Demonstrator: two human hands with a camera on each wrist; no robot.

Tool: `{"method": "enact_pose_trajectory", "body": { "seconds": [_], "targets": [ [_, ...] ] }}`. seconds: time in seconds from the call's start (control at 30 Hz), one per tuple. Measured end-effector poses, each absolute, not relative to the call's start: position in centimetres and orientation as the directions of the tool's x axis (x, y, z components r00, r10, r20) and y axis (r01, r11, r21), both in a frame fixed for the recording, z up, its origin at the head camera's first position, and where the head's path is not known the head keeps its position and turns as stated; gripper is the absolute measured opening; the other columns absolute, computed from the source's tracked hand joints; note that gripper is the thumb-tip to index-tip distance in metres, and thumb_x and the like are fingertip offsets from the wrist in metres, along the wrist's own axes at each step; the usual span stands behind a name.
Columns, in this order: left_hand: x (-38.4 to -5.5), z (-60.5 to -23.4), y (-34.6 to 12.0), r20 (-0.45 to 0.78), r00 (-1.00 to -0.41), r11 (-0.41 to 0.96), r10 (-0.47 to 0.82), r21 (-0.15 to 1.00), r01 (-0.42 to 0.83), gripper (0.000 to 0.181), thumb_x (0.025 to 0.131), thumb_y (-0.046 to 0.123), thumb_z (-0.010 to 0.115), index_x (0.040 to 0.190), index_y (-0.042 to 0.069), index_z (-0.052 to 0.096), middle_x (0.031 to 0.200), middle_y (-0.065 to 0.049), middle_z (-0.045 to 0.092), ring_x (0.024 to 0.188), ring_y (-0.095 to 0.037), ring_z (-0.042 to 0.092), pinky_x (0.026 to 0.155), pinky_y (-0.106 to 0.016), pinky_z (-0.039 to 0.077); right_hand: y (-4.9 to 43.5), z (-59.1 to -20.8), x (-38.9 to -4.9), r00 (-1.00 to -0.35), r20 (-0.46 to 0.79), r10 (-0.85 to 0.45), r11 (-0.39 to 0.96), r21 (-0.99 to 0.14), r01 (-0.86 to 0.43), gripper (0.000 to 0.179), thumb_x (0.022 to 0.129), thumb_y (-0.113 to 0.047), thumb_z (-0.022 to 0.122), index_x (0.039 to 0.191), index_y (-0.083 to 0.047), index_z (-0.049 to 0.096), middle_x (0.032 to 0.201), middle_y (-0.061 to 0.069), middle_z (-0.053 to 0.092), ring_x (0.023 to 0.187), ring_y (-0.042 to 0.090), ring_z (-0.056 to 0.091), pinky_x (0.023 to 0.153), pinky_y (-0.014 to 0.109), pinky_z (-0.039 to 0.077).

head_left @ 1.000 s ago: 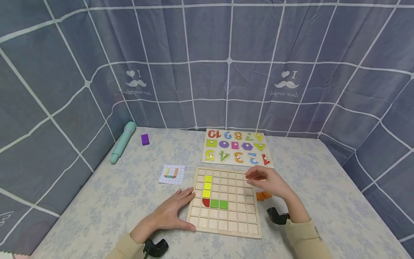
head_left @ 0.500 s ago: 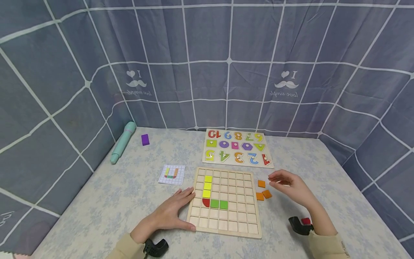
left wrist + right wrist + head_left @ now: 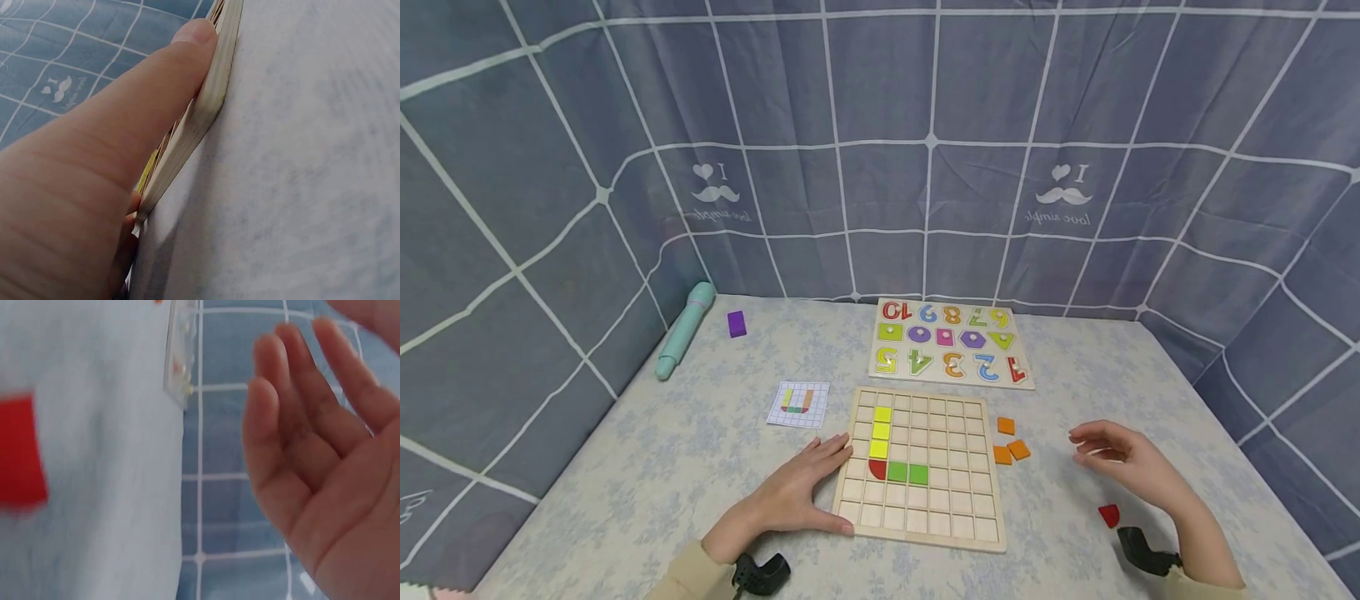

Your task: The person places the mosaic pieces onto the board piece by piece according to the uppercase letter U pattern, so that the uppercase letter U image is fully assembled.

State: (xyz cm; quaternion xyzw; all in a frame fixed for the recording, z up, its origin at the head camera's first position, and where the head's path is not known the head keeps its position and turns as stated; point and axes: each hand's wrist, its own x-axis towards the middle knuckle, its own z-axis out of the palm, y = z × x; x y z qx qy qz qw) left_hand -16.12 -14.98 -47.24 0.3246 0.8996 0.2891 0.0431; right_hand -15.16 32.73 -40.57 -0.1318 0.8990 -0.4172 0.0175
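A wooden grid board [image 3: 951, 504] lies before the person, holding three yellow square tiles [image 3: 881, 432] in a column, a red quarter-round tile [image 3: 877, 470] below them, and two green square tiles [image 3: 907, 473] beside it. The left hand [image 3: 797, 492] rests spread at the board's left edge; its thumb [image 3: 181, 69] lies along the corner side in the left wrist view. Over the table to the right, the right hand [image 3: 1131, 462] hovers with loosely bent fingers and nothing in them. Nearest to it is a loose red tile [image 3: 1108, 516], blurred in the right wrist view.
Three orange square tiles [image 3: 1006, 426] lie just right of the board. A pattern card [image 3: 799, 404] with a coloured U shape sits to the left. Behind are a number puzzle board [image 3: 951, 343], a purple block [image 3: 737, 323] and a teal stick [image 3: 685, 331] by the curtain.
The right hand has moved right and toward the person, away from the board, uncovering the orange tiles and then the loose red tile. The left hand and board have stayed put.
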Motion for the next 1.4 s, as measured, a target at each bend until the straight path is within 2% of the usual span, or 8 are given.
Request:
{"method": "enact_pose_trajectory", "body": {
  "seconds": [0.33,0.43,0.57,0.7,1.0,1.23,1.4],
  "targets": [
    [-16.1,-47.2,-14.9,0.109,-0.786,0.623,0.609,0.547,0.559,0.108,0.064,0.071,0.068,0.144,0.004,0.038,0.153,-0.005,0.027,0.140,-0.017,0.022,0.117,-0.037,0.014,36.4,-42.0,-14.0,-0.914,-0.121,-0.388,0.520,-0.847,-0.109,0.038,0.089,-0.011,0.064,0.119,0.011,0.055,0.113,0.024,0.059,0.095,0.006,0.061,0.075,0.023,0.056],
    [-16.2,-47.3,-14.9,0.111,-0.785,0.624,0.610,0.543,0.562,0.108,0.064,0.072,0.068,0.144,0.004,0.039,0.153,-0.005,0.027,0.140,-0.017,0.022,0.117,-0.037,0.014,37.3,-42.6,-14.0,-0.894,-0.135,-0.427,0.474,-0.876,-0.094,0.037,0.090,-0.008,0.062,0.119,0.014,0.053,0.114,0.018,0.061,0.097,0.004,0.060,0.077,0.021,0.055],
    [-16.2,-47.3,-14.9,0.113,-0.785,0.624,0.609,0.543,0.563,0.108,0.065,0.071,0.069,0.143,0.004,0.039,0.153,-0.006,0.027,0.140,-0.017,0.022,0.117,-0.037,0.014,38.2,-43.5,-14.1,-0.868,-0.145,-0.475,0.398,-0.915,-0.065,0.035,0.091,-0.003,0.058,0.120,0.016,0.051,0.114,0.004,0.063,0.100,0.001,0.059,0.080,0.018,0.053],
    [-16.2,-47.3,-14.9,0.108,-0.786,0.627,0.608,0.542,0.559,0.108,0.064,0.071,0.069,0.144,0.004,0.038,0.153,-0.005,0.027,0.140,-0.017,0.022,0.118,-0.037,0.013,38.6,-44.2,-14.0,-0.842,-0.163,-0.513,0.339,-0.940,-0.024,0.035,0.091,0.000,0.057,0.121,0.016,0.050,0.115,-0.003,0.062,0.102,0.001,0.059,0.083,0.017,0.052],
    [-16.2,-47.1,-14.9,0.097,-0.787,0.628,0.609,0.547,0.553,0.107,0.064,0.070,0.069,0.144,0.005,0.039,0.152,-0.005,0.027,0.140,-0.017,0.022,0.117,-0.037,0.014,39.0,-45.0,-13.7,-0.814,-0.190,-0.548,0.347,-0.938,-0.015,0.044,0.087,-0.002,0.063,0.124,0.016,0.046,0.115,-0.011,0.062,0.103,0.000,0.056,0.084,0.014,0.049],
    [-16.2,-47.2,-14.9,0.101,-0.785,0.626,0.611,0.545,0.557,0.107,0.064,0.069,0.070,0.143,0.005,0.039,0.152,-0.006,0.027,0.140,-0.017,0.022,0.117,-0.037,0.014,38.7,-45.2,-14.0,-0.811,-0.158,-0.563,0.343,-0.938,-0.056,0.040,0.087,0.001,0.061,0.120,0.018,0.048,0.113,-0.006,0.062,0.099,0.003,0.058,0.079,0.016,0.050],
    [-16.2,-47.2,-14.9,0.106,-0.786,0.627,0.609,0.543,0.559,0.107,0.064,0.070,0.070,0.143,0.005,0.039,0.152,-0.006,0.028,0.140,-0.018,0.023,0.117,-0.037,0.015,38.5,-45.2,-14.1,-0.834,-0.175,-0.523,0.397,-0.916,-0.057,0.039,0.086,-0.001,0.064,0.118,0.017,0.051,0.110,-0.001,0.063,0.094,0.004,0.059,0.076,0.018,0.052]
  ]
}}
